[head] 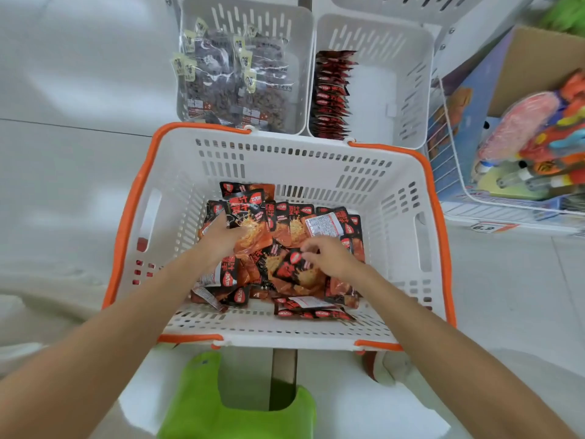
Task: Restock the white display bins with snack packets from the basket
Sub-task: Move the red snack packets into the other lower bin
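Your left hand [221, 237] hides its fingertips beneath the packets [250, 217] it grips. Packet print is too small to read. The toys [522, 128] at right are blurred and cropped. The upper bins [354, 3] are cut off at the top.

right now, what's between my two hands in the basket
Only loose red-and-black snack packets, piled on the floor of the basket between the left hand and the right hand. The head view shows it.
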{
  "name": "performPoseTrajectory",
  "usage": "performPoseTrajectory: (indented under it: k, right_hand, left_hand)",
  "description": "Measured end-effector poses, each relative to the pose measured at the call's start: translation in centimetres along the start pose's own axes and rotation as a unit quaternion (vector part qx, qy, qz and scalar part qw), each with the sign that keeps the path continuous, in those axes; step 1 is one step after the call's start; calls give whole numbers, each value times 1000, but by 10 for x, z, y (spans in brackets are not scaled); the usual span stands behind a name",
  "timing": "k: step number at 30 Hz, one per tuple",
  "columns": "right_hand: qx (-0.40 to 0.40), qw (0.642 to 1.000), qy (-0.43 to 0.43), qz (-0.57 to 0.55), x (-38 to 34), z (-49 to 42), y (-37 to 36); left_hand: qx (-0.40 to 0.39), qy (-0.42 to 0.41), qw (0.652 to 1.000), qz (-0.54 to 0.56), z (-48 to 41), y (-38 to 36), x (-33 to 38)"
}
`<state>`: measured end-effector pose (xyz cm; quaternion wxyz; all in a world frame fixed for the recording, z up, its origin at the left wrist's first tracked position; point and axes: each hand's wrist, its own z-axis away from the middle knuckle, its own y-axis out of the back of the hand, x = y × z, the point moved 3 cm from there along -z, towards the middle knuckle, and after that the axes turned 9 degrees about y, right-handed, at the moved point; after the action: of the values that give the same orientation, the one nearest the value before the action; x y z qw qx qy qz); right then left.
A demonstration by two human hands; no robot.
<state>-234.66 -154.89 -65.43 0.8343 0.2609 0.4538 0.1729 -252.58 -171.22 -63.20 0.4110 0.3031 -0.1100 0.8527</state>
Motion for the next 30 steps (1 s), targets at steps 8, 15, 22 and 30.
performPoseTrajectory:
  k: [8,15,22,30]
  right_hand:
    - [143,934,28,-327,-50,-3,52]
    - [-50,998,-35,35,20,19,34]
    - [-60,990,-18,124,29,13,22]
    - [229,878,-7,-420,-60,4,92]
  left_hand:
    - [-107,20,994,-32,19,-30,3]
    - [-67,-6,997,-41,17,-28,0]
    - [-94,35,994,43,21,-24,-6]
    - [-59,33,983,172,27,-21,15]
